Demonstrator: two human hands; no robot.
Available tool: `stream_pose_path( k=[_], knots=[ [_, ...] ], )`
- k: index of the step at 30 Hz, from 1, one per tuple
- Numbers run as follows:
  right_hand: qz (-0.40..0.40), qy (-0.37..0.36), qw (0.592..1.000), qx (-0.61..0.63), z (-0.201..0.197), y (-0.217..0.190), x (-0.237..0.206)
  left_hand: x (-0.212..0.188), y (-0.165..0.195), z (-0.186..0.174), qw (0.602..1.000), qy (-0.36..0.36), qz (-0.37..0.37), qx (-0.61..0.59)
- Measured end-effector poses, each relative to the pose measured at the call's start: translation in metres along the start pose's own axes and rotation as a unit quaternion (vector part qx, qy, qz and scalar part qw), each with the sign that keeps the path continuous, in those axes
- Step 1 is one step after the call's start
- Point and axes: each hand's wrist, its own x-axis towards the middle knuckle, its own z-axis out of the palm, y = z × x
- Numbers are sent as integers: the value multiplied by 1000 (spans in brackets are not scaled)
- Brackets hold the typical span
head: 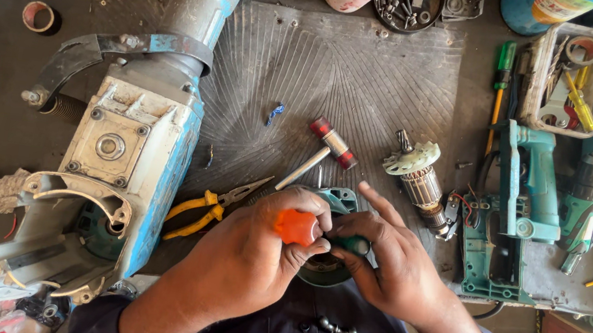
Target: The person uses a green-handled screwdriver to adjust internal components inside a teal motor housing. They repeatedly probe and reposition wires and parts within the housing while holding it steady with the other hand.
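While the left hand (247, 252) is closed around an orange screwdriver handle (298, 227), the right hand (390, 267) pinches a green motor housing (338, 229) – both sit at the 6 o'clock edge of the desk (370, 69), fingers touching. Left grip clamped on the handle; right grip clamped on the housing, index finger raised. Yellow-handled pliers (211, 209) lie at 9 o'clock of the hands, a small hammer (325, 151) at 12, an armature (421, 179) at 1 – a large demolition hammer (132, 137) further left.
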Motion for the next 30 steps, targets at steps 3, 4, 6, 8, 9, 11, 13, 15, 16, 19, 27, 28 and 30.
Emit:
stream_pose_path(
  k=[3, 4, 6, 8, 9, 11, 13, 15, 16, 19, 27, 28, 30],
  knots=[
    [0, -22, 1000, -12, -3, -2, 0, 1, 2, 1, 1000, 2, -21, -13],
    [-1, -25, 1000, -10, -4, -2, 0, 1, 2, 1, 999, 1, -31, -19],
    [3, -28, 1000, 2, -5, -1, -2, 3, 2, 2, 999, 15, -39, -10],
    [15, -21, 1000, 15, -6, 1, -5, 5, 3, 4, 999, 20, -47, -1],
    [16, -8, 999, 28, -6, 3, -7, 6, 4, 6, 998, 21, -53, 6],
    [21, 18, 998, 57, -5, 5, -12, 7, 6, 9, 997, 26, -62, 26],
    [18, 45, 994, 101, -3, 5, -16, 9, 7, 10, 996, 33, -65, 54],
    [20, 68, 990, 121, -2, 6, -19, 11, 8, 12, 996, 28, -52, 66],
    [22, 76, 990, 118, -2, 7, -20, 12, 8, 12, 996, 27, -46, 73],
    [25, 84, 990, 109, -2, 7, -18, 14, 9, 10, 995, 18, -90, 29],
    [-13, -4, 999, 31, 1, 8, -7, 9, 13, 8, 997, 27, -69, 28],
    [-26, -1, 999, 32, 0, 9, -7, 9, 13, 9, 997, 26, -70, 32],
    [-45, 1, 999, 28, 0, 12, -7, 9, 12, 8, 997, 31, -51, 39]
  ],
)
